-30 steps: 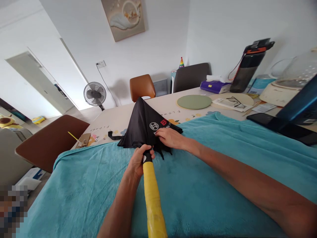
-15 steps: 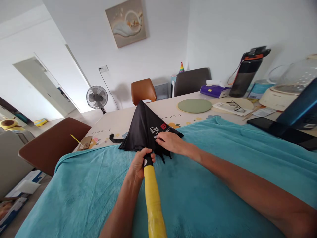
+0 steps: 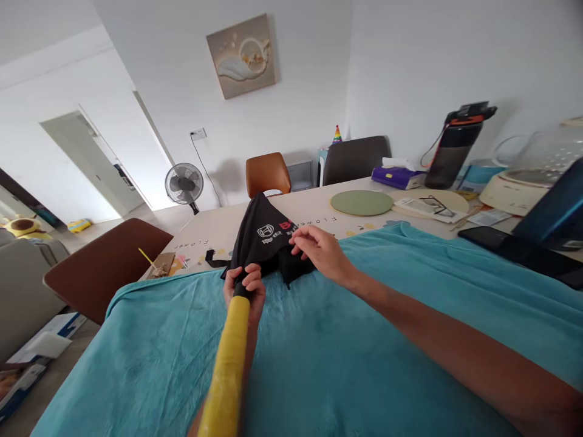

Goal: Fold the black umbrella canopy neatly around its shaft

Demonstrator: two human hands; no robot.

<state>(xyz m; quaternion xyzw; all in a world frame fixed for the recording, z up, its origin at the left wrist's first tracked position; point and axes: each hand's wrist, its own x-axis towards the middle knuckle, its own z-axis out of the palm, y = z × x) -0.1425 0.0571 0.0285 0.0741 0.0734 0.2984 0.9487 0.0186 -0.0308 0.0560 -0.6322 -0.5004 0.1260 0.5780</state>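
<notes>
A folded black umbrella (image 3: 262, 240) with white and red print lies pointing away from me on a teal blanket (image 3: 346, 340). Its yellow handle (image 3: 225, 370) runs back toward me. My left hand (image 3: 246, 285) is wrapped round the shaft just above the yellow handle. My right hand (image 3: 319, 250) rests on the black canopy at its right side, fingers pinching a fold of the cloth. A black strap (image 3: 213, 260) hangs off the umbrella's left side.
Table (image 3: 218, 227) beyond the blanket holds a green round mat (image 3: 361, 203), glasses on papers (image 3: 432, 205), purple tissue box (image 3: 397, 176), dark bottle (image 3: 455, 149), white appliance (image 3: 514, 182). Dark tablet (image 3: 519, 249) at right. Brown chairs (image 3: 102, 264), a fan (image 3: 183, 181) and boxes on the floor at left.
The yellow handle has swung to the left and the canopy has turned, its print now facing left. My right hand lifted slightly and shifted on the cloth.
</notes>
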